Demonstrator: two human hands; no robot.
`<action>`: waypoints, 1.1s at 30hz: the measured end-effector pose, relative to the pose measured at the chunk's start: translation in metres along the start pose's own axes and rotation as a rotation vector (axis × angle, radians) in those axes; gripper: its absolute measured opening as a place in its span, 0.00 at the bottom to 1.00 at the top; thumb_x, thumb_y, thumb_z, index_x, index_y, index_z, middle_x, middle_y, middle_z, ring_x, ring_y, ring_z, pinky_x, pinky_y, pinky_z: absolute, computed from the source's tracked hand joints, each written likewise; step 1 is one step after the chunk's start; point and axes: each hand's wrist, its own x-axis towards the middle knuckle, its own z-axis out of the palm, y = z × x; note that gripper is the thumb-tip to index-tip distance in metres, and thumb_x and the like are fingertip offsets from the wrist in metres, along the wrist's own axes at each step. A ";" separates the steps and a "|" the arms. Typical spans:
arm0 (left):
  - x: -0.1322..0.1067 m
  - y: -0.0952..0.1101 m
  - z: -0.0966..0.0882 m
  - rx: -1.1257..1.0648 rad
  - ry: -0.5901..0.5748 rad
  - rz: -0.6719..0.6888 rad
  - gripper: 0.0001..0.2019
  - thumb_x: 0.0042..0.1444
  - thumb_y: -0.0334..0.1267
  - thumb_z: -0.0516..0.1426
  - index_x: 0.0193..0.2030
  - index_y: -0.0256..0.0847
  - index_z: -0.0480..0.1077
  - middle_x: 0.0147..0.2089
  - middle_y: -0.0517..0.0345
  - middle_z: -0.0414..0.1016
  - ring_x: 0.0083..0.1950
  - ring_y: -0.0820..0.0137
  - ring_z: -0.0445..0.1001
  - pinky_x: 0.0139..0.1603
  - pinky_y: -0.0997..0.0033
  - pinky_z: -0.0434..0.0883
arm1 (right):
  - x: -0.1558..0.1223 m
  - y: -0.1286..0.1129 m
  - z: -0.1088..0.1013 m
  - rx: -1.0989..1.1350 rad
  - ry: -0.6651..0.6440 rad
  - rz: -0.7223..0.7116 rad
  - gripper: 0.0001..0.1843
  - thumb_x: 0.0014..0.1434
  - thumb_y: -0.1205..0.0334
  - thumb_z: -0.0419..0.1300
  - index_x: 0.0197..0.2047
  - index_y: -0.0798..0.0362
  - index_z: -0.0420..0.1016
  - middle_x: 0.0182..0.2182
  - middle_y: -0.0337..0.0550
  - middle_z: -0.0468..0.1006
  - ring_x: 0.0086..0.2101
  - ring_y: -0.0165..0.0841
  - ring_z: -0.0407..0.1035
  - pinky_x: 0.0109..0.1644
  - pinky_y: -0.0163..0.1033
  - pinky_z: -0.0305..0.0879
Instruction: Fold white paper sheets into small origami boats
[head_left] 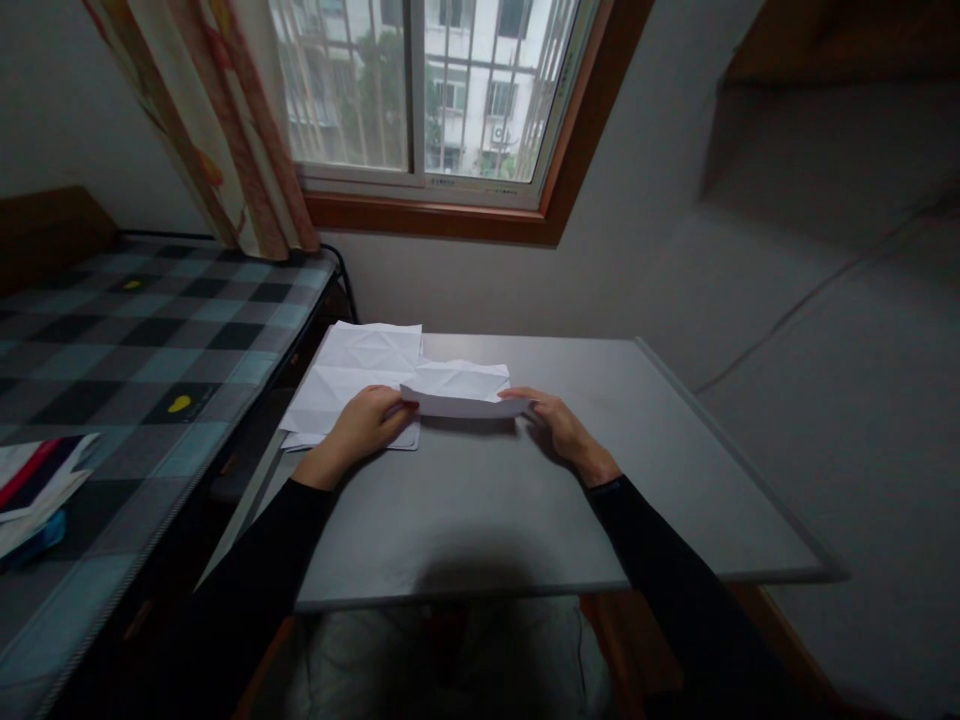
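Observation:
A creased white sheet of paper (459, 384) lies on the grey table (525, 500), its near edge curled up off the surface. My left hand (367, 420) pinches the left end of that lifted edge. My right hand (559, 422) grips the right end of the same edge. Both hands are closed on the paper. To the left, under my left hand, a stack of other creased white sheets (352, 370) overhangs the table's left edge.
A bed with a checked blue and black cover (127, 340) stands along the left, with folded items (37, 490) on its near part. A window (427, 90) and a patterned curtain (217, 130) are behind the table. A grey wall is on the right.

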 end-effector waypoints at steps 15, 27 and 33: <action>-0.001 0.000 0.023 -0.036 0.228 -0.156 0.25 0.64 0.43 0.66 0.66 0.43 0.69 0.48 0.53 0.82 0.41 0.61 0.82 0.44 0.61 0.77 | 0.015 0.004 0.038 -0.169 0.227 0.081 0.55 0.62 0.57 0.70 0.85 0.45 0.47 0.76 0.61 0.65 0.58 0.51 0.78 0.64 0.60 0.79; -0.003 -0.002 0.029 0.098 -0.038 0.225 0.21 0.78 0.36 0.51 0.72 0.44 0.75 0.76 0.47 0.75 0.77 0.54 0.72 0.81 0.41 0.66 | 0.018 -0.004 0.045 -0.479 -0.228 -0.035 0.30 0.81 0.54 0.52 0.82 0.46 0.64 0.81 0.51 0.62 0.79 0.50 0.57 0.82 0.68 0.54; -0.006 0.003 0.025 0.149 -0.065 0.208 0.23 0.77 0.49 0.58 0.73 0.44 0.75 0.77 0.46 0.73 0.78 0.52 0.71 0.82 0.38 0.64 | 0.018 -0.013 0.040 -0.475 -0.178 -0.074 0.28 0.79 0.52 0.58 0.77 0.46 0.72 0.76 0.53 0.71 0.74 0.51 0.65 0.78 0.64 0.61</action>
